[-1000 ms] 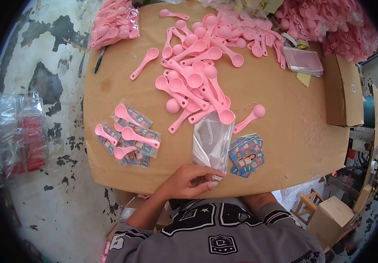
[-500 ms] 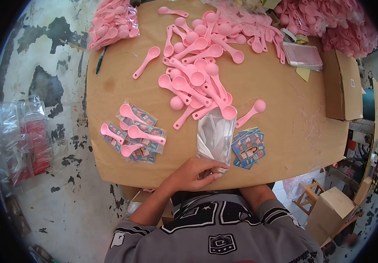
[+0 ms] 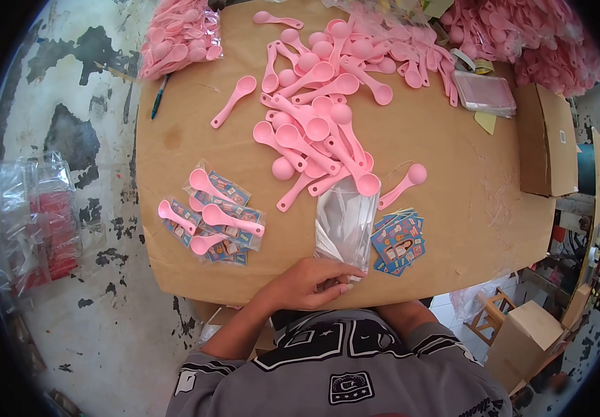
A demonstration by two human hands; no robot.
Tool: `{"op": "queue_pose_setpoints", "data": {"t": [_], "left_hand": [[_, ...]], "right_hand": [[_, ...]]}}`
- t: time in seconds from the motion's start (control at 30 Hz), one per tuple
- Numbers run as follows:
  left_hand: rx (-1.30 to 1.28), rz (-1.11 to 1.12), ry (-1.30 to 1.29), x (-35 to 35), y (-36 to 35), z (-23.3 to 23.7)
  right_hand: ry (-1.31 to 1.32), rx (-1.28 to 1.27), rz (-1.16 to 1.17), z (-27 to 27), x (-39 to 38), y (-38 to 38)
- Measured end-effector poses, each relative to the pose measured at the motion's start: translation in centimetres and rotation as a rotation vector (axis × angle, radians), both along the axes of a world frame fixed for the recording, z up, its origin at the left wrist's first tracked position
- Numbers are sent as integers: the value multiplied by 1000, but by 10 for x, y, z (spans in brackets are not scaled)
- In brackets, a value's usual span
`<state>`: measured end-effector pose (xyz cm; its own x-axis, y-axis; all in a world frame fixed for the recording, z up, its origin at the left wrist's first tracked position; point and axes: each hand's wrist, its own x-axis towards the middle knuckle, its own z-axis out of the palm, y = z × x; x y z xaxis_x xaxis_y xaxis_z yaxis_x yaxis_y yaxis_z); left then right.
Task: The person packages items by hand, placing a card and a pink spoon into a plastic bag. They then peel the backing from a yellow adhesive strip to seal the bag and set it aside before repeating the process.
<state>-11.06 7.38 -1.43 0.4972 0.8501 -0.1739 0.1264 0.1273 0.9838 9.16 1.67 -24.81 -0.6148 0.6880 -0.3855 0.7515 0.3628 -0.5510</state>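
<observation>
My left hand rests at the near edge of the cardboard-covered table, its fingertips pinched on the near end of a stack of clear plastic bags. Right of the bags lies a small stack of printed cards. A loose pile of pink plastic spoons spreads beyond the bags, and one spoon's bowl lies on their far end. A single spoon lies just right of it. Left of my hand sit several bagged spoons with cards. My right hand is hidden below the table edge.
A sealed bag of pink spoons and a pen lie at the far left. A heap of spoons, a pack of clear bags and a cardboard box stand at the right. Plastic-wrapped packages lie on the floor at left.
My left hand has stayed on the near end of the clear bags, its fingers shifting slightly. The view has moved a little.
</observation>
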Motion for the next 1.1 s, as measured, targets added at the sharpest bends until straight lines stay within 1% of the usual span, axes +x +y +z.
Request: {"op": "queue_pose_setpoints", "data": {"t": [0.1,0.2,0.3,0.4,0.6,0.63,0.73,0.9,1.1], "left_hand": [[26,5,2,0,-2,-2],[109,39,-1,1,-7,-6],[189,88,-59,4,-14,-15],[239,59,-52,3,-16,-10],[390,162,-84,6,-26,-8],[361,186,-132,6,-30,-12],[378,256,-173,6,-34,-11],[285,425,-198,13,-46,-9],[349,401,-171,11,-46,-16]], "right_hand": [[13,25,33,-2,-12,-5],[34,54,69,-6,-28,-6],[55,88,86,-13,-37,-4],[81,125,103,-17,-44,-2],[110,198,108,-27,-45,12],[107,207,109,-29,-41,18],[103,237,103,-32,-33,40],[97,261,94,-32,-23,65],[99,249,105,-32,-28,71]]}}
